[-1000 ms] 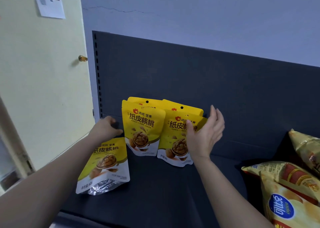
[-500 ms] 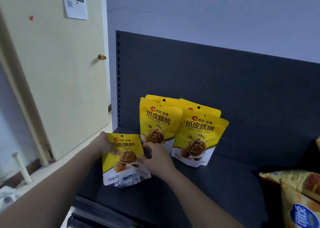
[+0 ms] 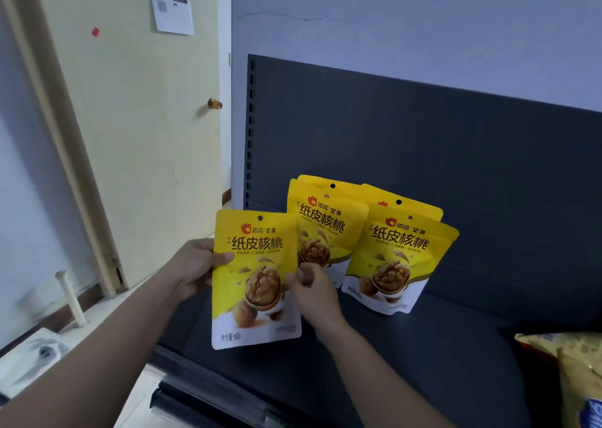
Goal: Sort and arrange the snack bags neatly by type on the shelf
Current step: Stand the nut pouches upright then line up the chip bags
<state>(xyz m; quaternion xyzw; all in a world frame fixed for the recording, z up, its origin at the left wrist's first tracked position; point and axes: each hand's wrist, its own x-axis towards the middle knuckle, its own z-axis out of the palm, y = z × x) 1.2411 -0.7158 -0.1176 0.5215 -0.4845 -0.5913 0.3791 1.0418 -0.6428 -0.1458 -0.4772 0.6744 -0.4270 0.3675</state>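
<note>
A plain indoor room fitted with shop-style shelving. A dark metal shelf (image 3: 423,346) with a slotted upright and a dark back panel (image 3: 423,141), the kind used in stores, stands against a pale blue wall (image 3: 391,20). Identical yellow walnut bags (image 3: 395,258) with hang holes stand on it, and chip bags (image 3: 573,372) lie at the right. To the left is a cream door (image 3: 136,128) with a round knob (image 3: 215,104) and a taped paper notice (image 3: 171,1).
</note>
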